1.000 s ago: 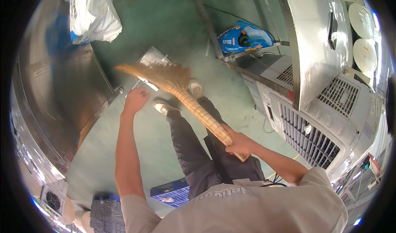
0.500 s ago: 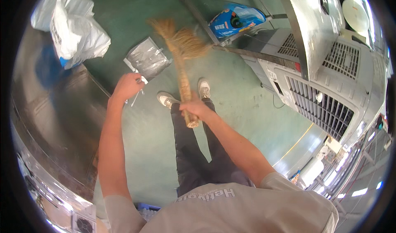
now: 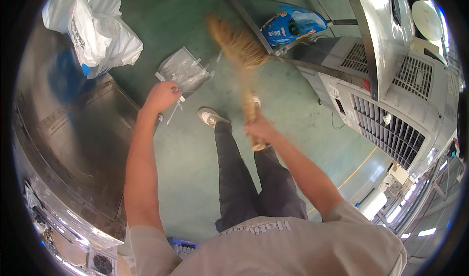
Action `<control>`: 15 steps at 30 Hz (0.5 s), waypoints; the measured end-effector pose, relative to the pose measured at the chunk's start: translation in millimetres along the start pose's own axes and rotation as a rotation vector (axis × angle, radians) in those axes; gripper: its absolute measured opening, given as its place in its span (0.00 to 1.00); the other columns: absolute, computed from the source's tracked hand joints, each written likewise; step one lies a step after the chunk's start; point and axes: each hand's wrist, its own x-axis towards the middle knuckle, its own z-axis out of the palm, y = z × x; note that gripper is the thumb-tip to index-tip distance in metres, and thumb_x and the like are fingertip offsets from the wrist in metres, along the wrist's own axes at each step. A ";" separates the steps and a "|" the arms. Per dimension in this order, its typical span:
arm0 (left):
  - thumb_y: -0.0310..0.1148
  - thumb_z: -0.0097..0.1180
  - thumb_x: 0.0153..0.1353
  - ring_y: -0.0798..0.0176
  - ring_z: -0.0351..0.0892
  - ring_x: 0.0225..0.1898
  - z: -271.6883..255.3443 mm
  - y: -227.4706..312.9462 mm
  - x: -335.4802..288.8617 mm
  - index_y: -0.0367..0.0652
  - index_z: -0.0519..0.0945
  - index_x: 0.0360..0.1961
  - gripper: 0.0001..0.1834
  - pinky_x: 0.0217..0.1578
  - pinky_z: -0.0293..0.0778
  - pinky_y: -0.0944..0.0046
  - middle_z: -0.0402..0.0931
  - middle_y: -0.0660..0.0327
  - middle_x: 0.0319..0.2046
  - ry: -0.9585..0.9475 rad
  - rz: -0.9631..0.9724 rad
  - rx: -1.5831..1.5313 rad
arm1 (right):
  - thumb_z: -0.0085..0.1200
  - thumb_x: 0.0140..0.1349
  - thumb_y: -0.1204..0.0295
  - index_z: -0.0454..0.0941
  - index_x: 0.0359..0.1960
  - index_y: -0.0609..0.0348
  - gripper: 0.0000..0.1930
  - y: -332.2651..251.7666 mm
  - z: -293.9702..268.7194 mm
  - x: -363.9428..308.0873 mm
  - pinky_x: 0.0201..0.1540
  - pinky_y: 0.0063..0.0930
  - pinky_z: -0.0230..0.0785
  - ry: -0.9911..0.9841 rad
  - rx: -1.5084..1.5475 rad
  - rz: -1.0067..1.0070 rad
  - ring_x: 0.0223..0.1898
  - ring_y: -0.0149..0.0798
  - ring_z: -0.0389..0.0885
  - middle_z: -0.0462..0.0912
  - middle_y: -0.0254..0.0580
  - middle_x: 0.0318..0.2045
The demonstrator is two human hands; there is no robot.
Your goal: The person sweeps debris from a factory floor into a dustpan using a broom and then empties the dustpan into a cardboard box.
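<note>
My right hand (image 3: 260, 130) is wrapped round the handle of a straw hand broom (image 3: 239, 46), which is smeared by motion. Its bristles fan out ahead, above the green floor. My left hand (image 3: 163, 97) is closed on the handle end of a grey metal dustpan (image 3: 185, 69). The pan lies just beyond my fingers, and most of the handle is hidden by the hand. A thin white strip (image 3: 174, 110) dangles beside that hand. My feet stand on the floor below the broom.
On the left is a metal bench (image 3: 83, 134) with a white sack (image 3: 105, 36) at its far end. A blue bag (image 3: 293, 26) rests by a metal frame at the far right. A grey vented machine (image 3: 386, 119) stands on the right. Behind me sits a blue crate (image 3: 183, 244).
The broom and my right hand have shifted right, and the broom is more blurred. My left hand and the dustpan also appear farther right as the whole view shifts.
</note>
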 end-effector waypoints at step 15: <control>0.32 0.61 0.50 0.59 0.57 0.19 14.8 -29.8 -71.4 0.36 0.67 0.19 0.16 0.23 0.62 0.61 0.60 0.53 0.16 0.200 0.001 -0.241 | 0.56 0.51 0.79 0.40 0.71 0.53 0.47 -62.5 -39.4 -53.2 0.34 0.34 0.77 -0.155 -0.297 -0.045 0.30 0.38 0.80 0.76 0.47 0.38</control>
